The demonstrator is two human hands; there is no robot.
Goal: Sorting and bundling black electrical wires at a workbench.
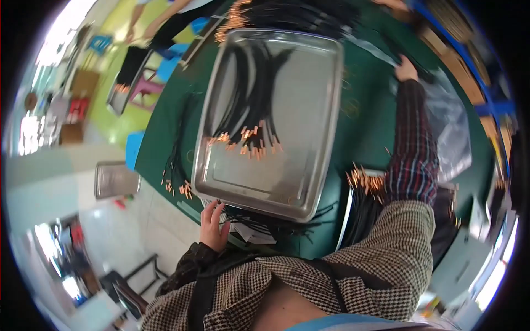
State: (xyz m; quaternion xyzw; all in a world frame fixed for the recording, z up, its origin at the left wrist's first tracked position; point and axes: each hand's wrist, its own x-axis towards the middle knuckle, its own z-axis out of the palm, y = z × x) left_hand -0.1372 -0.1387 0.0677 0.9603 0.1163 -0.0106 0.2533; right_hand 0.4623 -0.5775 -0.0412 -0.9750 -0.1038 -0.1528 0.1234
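My left hand (213, 227) is at the near left corner of a metal tray (317, 182), its fingers apart and lying by loose black cables (265, 222). In the tray lies a fanned bundle of black cables (258, 83) with bare copper-coloured tips pointing toward me. My right arm stretches to the far right of the green table. There my right hand (407, 70) is closed on a clear plastic bag (450, 118), as far as the small view of its fingers shows. Black material lies just beyond that hand.
A large pile of black cables (298, 15) with copper tips lies behind the tray. More bundles sit left of it (175, 160) and in a tray under my right arm (364, 198). A blue-framed shelf with cardboard (461, 71) borders the right. Another person's arm (163, 22) shows at far left.
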